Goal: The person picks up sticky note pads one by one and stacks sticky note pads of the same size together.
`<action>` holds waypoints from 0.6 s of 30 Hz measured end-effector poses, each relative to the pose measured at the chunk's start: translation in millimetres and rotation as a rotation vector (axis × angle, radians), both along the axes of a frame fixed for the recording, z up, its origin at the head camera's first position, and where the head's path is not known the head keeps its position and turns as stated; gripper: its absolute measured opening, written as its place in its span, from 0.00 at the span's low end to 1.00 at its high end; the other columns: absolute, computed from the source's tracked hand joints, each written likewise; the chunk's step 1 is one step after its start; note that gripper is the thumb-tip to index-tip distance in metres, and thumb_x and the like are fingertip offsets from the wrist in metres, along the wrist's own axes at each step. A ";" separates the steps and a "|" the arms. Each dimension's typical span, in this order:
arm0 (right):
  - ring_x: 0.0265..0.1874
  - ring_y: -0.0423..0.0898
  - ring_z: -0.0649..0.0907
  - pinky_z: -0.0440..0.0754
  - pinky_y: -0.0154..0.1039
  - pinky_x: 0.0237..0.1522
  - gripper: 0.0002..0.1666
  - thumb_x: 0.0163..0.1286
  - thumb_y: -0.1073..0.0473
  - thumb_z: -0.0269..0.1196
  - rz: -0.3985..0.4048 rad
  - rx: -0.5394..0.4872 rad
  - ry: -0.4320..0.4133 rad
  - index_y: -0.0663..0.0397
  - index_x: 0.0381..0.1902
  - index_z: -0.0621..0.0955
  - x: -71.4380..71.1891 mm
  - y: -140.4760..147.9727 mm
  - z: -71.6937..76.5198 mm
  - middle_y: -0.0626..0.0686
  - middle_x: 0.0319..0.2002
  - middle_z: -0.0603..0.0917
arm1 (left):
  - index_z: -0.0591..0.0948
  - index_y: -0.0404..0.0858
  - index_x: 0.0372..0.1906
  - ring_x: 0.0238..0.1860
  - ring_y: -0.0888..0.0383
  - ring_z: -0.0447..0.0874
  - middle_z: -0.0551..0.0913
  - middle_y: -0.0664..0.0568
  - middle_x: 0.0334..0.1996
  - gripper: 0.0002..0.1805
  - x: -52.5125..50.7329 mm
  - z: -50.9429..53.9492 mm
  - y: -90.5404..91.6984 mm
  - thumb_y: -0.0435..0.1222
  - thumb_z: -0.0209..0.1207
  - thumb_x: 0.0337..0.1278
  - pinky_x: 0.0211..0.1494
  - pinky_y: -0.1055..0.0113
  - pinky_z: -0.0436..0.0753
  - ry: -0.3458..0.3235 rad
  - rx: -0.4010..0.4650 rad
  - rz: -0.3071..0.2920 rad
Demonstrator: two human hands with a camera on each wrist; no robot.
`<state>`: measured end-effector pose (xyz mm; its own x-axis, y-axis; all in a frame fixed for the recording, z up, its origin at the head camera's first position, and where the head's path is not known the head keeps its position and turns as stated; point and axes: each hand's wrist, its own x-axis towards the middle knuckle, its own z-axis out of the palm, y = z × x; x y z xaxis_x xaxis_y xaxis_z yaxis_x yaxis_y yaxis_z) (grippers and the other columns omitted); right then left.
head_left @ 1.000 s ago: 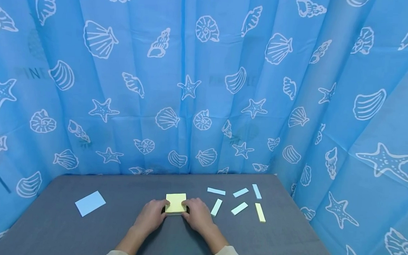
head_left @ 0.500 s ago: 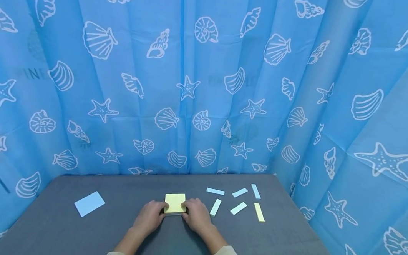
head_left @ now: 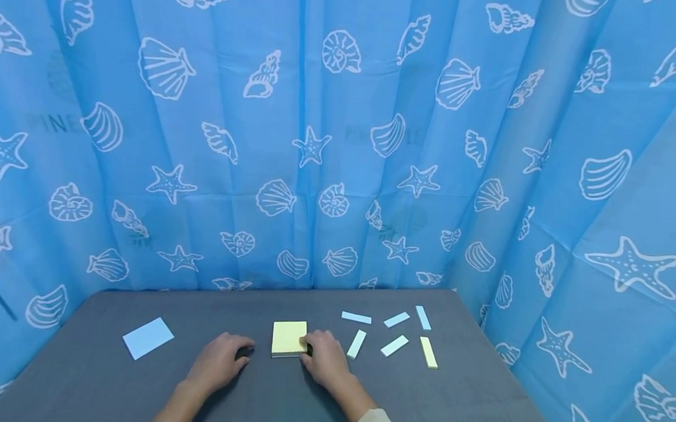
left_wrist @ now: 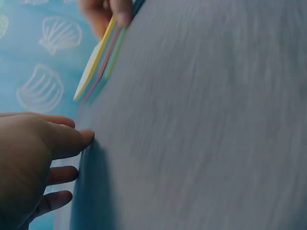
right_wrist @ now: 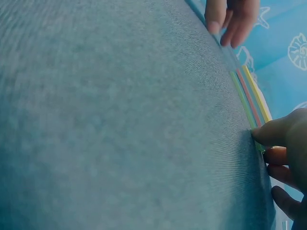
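A stack of square sticky notes (head_left: 288, 338), pale yellow on top, lies on the grey table in the head view. Its edge shows yellow, red and green layers in the right wrist view. My right hand (head_left: 327, 358) holds the right side of the stack, thumb at the near corner and fingers bent along the edge. My left hand (head_left: 217, 359) is apart from it, a short way to the left, with fingers loosely bent and nothing in them. In the left wrist view, the left hand (left_wrist: 33, 158) is just above the cloth.
A light blue rectangular card (head_left: 148, 338) lies on the left of the grey table (head_left: 282, 402). To the right are several small strips, among them a blue strip (head_left: 356, 317), a pale green strip (head_left: 395, 345) and a yellow strip (head_left: 429, 352). A blue shell-patterned curtain (head_left: 305, 171) hangs behind.
My left hand has let go of the sticky note stack and moved left, away from it. The right hand stays at the stack's right side. The stack and strips look unmoved.
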<state>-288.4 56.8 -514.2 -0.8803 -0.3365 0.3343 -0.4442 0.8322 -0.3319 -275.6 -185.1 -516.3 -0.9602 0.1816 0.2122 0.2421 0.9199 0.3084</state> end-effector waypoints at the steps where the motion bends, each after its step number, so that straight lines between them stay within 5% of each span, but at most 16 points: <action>1: 0.37 0.44 0.78 0.78 0.43 0.41 0.15 0.59 0.56 0.72 0.002 -0.001 0.002 0.53 0.44 0.86 0.0 0.0 -0.5 0.48 0.37 0.83 | 0.86 0.46 0.44 0.44 0.53 0.81 0.85 0.56 0.40 0.15 0.3 0.0 -5.9 0.36 0.72 0.48 0.48 0.52 0.79 0.006 -0.006 0.009; 12: 0.39 0.45 0.78 0.78 0.44 0.42 0.15 0.60 0.56 0.71 0.006 -0.003 0.002 0.53 0.45 0.85 0.2 1.3 0.8 0.48 0.39 0.83 | 0.86 0.42 0.43 0.53 0.38 0.76 0.81 0.41 0.52 0.16 -1.1 -3.2 -74.5 0.38 0.73 0.46 0.51 0.39 0.73 0.133 -0.061 0.098; 18: 0.39 0.45 0.79 0.78 0.44 0.43 0.16 0.59 0.56 0.72 0.015 0.008 -0.006 0.52 0.45 0.86 -1.1 1.3 -2.3 0.48 0.39 0.83 | 0.84 0.39 0.49 0.55 0.31 0.71 0.76 0.34 0.57 0.23 -0.4 -9.2 -106.0 0.44 0.72 0.47 0.51 0.33 0.68 0.110 -0.063 0.168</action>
<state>-289.5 58.1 -516.5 -0.8774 -0.3519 0.3262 -0.4542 0.8282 -0.3283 -276.0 -291.1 -525.5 -0.9497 0.0369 0.3111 0.1125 0.9669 0.2288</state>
